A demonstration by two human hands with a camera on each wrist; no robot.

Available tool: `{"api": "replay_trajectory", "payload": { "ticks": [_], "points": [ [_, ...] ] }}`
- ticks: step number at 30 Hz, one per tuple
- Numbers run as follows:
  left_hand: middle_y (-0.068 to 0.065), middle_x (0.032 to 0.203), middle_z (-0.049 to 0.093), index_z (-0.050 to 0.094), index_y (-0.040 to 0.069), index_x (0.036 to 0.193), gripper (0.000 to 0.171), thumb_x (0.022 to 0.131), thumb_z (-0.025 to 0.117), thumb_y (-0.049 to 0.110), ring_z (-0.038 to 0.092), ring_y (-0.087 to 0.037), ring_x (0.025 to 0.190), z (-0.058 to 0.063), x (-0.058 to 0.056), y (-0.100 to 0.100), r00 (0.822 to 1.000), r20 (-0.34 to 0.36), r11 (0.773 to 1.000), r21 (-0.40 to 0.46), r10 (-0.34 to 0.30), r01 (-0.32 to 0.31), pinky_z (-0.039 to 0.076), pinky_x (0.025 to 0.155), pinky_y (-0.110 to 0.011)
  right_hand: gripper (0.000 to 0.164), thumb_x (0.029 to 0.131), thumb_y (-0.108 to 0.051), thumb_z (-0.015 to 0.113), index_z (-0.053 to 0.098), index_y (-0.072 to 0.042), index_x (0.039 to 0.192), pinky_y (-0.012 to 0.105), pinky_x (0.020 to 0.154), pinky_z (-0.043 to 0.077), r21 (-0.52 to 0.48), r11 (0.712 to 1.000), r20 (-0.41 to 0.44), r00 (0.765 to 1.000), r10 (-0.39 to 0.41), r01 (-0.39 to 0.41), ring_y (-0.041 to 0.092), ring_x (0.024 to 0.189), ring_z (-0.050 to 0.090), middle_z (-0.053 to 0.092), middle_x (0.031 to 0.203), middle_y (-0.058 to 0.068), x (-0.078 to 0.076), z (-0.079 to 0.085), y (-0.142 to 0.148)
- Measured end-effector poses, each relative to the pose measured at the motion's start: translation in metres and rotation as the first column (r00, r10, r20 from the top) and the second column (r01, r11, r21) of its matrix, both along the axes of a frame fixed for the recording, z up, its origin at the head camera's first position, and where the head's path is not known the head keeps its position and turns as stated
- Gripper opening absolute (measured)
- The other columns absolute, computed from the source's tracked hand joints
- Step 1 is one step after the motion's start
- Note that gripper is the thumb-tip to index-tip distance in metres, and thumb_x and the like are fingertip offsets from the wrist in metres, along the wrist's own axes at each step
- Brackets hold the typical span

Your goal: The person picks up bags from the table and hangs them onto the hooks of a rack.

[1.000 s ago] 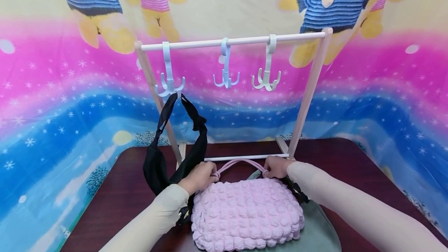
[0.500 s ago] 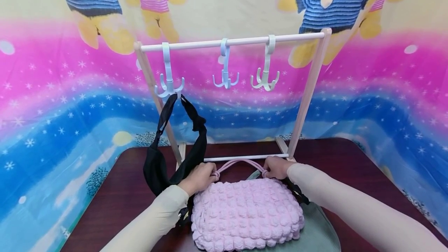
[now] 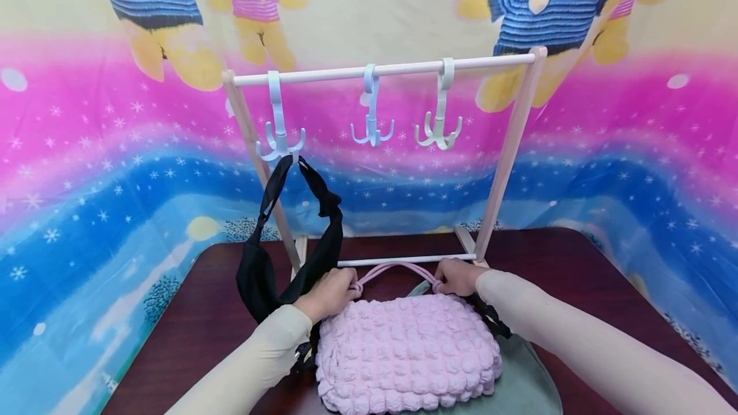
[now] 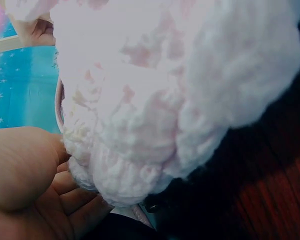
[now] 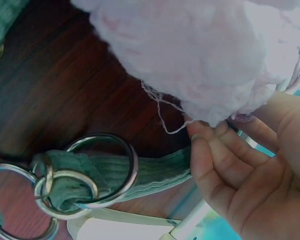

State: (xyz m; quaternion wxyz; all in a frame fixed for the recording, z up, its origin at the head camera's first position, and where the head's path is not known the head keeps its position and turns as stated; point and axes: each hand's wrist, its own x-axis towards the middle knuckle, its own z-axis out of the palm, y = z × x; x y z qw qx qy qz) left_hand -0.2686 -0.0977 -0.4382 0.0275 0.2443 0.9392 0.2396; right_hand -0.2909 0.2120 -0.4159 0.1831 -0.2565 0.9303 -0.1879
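I see a black strap [image 3: 323, 242] on the leftmost hook [image 3: 278, 114]; the left hand [image 3: 328, 293] pinches the pink bag [image 3: 406, 351] by one handle end, the bag partly covers a green bag [image 3: 530, 376], the right hand [image 3: 458, 276] pinches the other end, nothing visibly shifted since a second ago

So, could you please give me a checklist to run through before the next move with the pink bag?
1. Left hand holding the pink bag: ok, it grips the left end of the handle.
2. Right hand holding: ok, at the handle's right end.
3. Right hand clear of the green strap: cannot tell, the strap runs out of sight behind it.
4. No loose thread: not ok, one dangles beside that hand.
5. Middle hook free: ok, nothing hangs on it.
6. Black strap on the left hook: ok.
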Motion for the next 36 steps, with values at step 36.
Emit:
{"api": "replay_trajectory", "payload": {
  "ticks": [36],
  "points": [
    [0.002,0.068,0.049,0.057,0.011,0.086,0.015,0.099,0.064,0.012,0.043,-0.011,0.057,0.002,0.004,0.002,1.000,-0.021,0.999,-0.040,0.002,-0.003,0.033,0.056,-0.025,0.025,0.097,-0.006,0.064,0.068,-0.008,0.072,0.021,0.057,0.035,-0.092,0.996,-0.004,1.000,0.003,-0.004,0.006,0.052,0.034,0.039,0.057,-0.008,0.001,0.001,0.011]
  ]
}}
